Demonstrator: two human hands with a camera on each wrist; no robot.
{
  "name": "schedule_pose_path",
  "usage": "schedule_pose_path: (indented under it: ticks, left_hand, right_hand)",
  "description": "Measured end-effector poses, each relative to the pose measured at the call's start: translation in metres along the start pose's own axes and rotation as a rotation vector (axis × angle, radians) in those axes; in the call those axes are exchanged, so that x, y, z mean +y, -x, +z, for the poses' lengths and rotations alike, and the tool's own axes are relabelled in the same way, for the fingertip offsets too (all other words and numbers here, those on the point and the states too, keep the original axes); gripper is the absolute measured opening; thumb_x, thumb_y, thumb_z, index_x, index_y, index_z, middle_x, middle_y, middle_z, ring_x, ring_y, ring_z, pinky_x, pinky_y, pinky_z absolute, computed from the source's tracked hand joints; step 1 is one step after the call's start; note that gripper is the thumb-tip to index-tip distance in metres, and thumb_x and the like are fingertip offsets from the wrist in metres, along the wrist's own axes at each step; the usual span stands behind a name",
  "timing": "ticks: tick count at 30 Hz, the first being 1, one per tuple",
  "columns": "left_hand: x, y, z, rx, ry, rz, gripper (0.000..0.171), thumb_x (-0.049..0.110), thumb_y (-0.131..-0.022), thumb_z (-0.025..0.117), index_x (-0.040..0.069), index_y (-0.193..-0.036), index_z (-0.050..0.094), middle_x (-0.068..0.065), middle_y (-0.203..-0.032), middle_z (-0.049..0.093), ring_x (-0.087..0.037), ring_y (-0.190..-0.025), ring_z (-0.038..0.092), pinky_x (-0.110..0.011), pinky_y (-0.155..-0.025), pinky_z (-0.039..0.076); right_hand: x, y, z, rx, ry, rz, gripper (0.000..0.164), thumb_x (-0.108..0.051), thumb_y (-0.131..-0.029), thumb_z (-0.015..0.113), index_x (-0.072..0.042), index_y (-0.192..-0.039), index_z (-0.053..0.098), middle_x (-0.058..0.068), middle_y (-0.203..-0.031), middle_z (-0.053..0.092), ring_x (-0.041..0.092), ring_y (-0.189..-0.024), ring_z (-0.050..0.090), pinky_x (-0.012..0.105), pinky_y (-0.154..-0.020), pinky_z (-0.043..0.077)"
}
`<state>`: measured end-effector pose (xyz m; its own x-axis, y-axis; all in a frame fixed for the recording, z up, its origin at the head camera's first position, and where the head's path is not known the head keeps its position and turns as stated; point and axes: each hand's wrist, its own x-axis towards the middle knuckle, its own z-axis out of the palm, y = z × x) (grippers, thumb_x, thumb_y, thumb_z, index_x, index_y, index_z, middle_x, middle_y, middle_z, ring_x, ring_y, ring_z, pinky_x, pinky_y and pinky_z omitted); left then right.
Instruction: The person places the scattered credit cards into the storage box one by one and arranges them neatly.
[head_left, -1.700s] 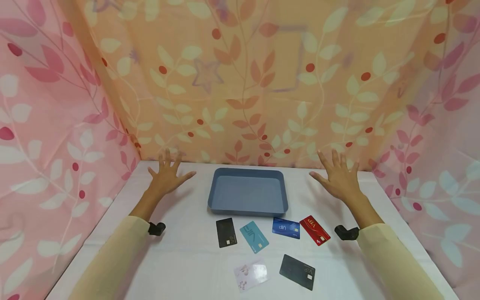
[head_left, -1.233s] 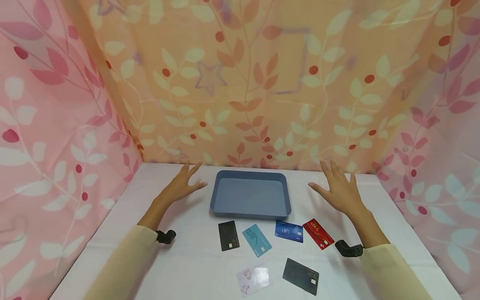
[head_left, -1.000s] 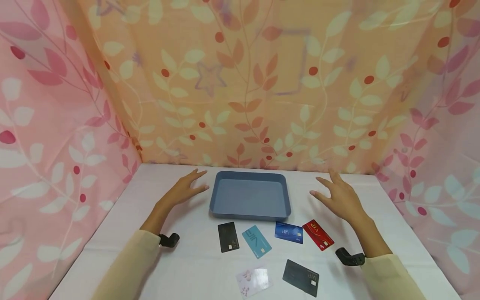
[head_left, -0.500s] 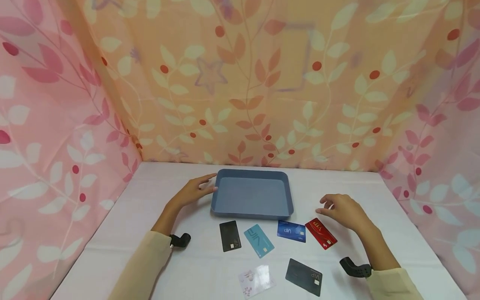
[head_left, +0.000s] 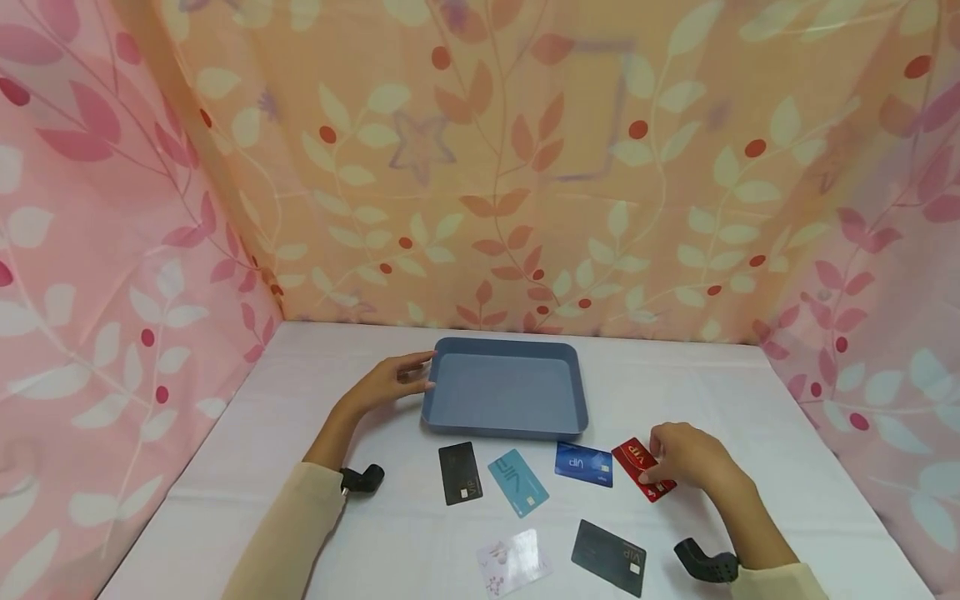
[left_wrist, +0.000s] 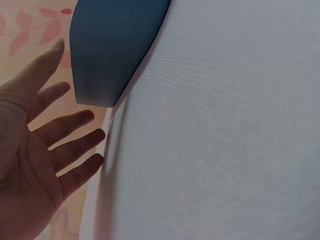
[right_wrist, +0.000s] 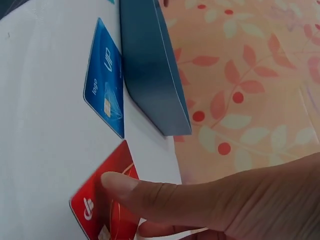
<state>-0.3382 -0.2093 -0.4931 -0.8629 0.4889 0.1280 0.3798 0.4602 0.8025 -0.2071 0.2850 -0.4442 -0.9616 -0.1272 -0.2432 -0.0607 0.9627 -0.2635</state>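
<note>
My left hand (head_left: 382, 383) is at the left side of the blue-grey tray (head_left: 504, 432), fingertips by its wall. In the left wrist view the fingers (left_wrist: 75, 122) are spread and loosely bent beside the tray's corner, gripping nothing. Right of the tray, my right hand (head_left: 690, 454) pinches a red VIP card (head_left: 633, 455) that lies on the table. The right wrist view has the thumb (right_wrist: 122, 185) on the card's face and a finger at its far edge; the other fingers are partly hidden. A blue VIP card (head_left: 583, 464) lies beside the red one.
In front of the tray lie a black card (head_left: 460, 472) and a light blue card (head_left: 518, 483). Nearer are a pale floral card (head_left: 513, 563) and a dark grey card (head_left: 609, 557). Patterned cloth (head_left: 510, 167) walls in the white table (head_left: 390, 533) at the back and sides.
Both hands were raised and spread wide. The left has moved right and down to the tray's side; the right has come down and curled its fingers onto the red card.
</note>
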Motion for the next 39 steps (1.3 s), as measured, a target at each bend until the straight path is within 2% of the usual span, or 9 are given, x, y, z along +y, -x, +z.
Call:
schedule_pose_path:
  ticks: [6, 10, 16, 22, 29, 39]
  left_hand:
    - [-0.004, 0.003, 0.001, -0.039, 0.009, 0.009, 0.071, 0.028, -0.09, 0.08, 0.009, -0.151, 0.05, -0.013, -0.153, 0.049, -0.035, -0.139, 0.048, -0.053, -0.116, 0.035]
    - [-0.007, 0.004, 0.002, -0.047, 0.019, 0.008, 0.069, 0.026, -0.09, 0.08, 0.009, -0.15, 0.05, -0.014, -0.152, 0.049, -0.035, -0.14, 0.046, -0.055, -0.117, 0.032]
    - [-0.009, 0.006, 0.004, -0.08, 0.057, 0.03, 0.073, 0.021, -0.089, 0.08, 0.006, -0.152, 0.047, -0.014, -0.155, 0.046, -0.034, -0.142, 0.044, -0.053, -0.119, 0.031]
    - [-0.011, 0.005, 0.002, -0.121, 0.108, 0.016, 0.077, 0.02, -0.091, 0.079, 0.005, -0.155, 0.04, -0.013, -0.16, 0.039, -0.028, -0.147, 0.038, -0.046, -0.12, 0.03]
    - [-0.014, 0.005, 0.004, -0.126, 0.141, 0.022, 0.076, 0.02, -0.091, 0.078, 0.002, -0.155, 0.04, -0.017, -0.159, 0.039, -0.033, -0.146, 0.038, -0.047, -0.117, 0.033]
    - [-0.01, 0.008, 0.004, -0.119, 0.174, -0.022, 0.076, 0.021, -0.092, 0.078, 0.005, -0.156, 0.04, -0.017, -0.158, 0.04, -0.031, -0.144, 0.041, -0.044, -0.114, 0.038]
  right_hand:
    - [-0.009, 0.005, 0.001, -0.035, 0.062, 0.027, 0.064, -0.041, -0.058, 0.097, -0.004, -0.098, 0.064, 0.004, -0.081, 0.062, 0.02, -0.075, 0.055, 0.041, -0.065, 0.055]
    - [-0.009, 0.007, 0.003, -0.056, 0.078, 0.027, 0.067, -0.041, -0.057, 0.098, -0.003, -0.1, 0.063, 0.004, -0.081, 0.061, 0.02, -0.075, 0.054, 0.041, -0.066, 0.052]
    - [-0.01, 0.01, 0.005, -0.056, 0.101, 0.013, 0.068, -0.036, -0.057, 0.098, 0.0, -0.103, 0.064, 0.005, -0.081, 0.061, 0.02, -0.075, 0.054, 0.042, -0.066, 0.052]
    - [-0.013, 0.008, 0.005, -0.07, 0.087, 0.031, 0.065, -0.033, -0.057, 0.098, 0.0, -0.103, 0.065, 0.006, -0.082, 0.062, 0.021, -0.077, 0.055, 0.046, -0.07, 0.056]
    - [-0.016, 0.01, 0.006, -0.08, 0.076, 0.034, 0.059, -0.029, -0.058, 0.098, -0.001, -0.097, 0.064, 0.006, -0.08, 0.061, 0.021, -0.076, 0.055, 0.046, -0.07, 0.057]
    - [-0.017, 0.01, 0.006, -0.09, 0.064, 0.009, 0.054, -0.025, -0.061, 0.097, -0.001, -0.097, 0.064, 0.006, -0.081, 0.061, 0.021, -0.076, 0.054, 0.045, -0.07, 0.058]
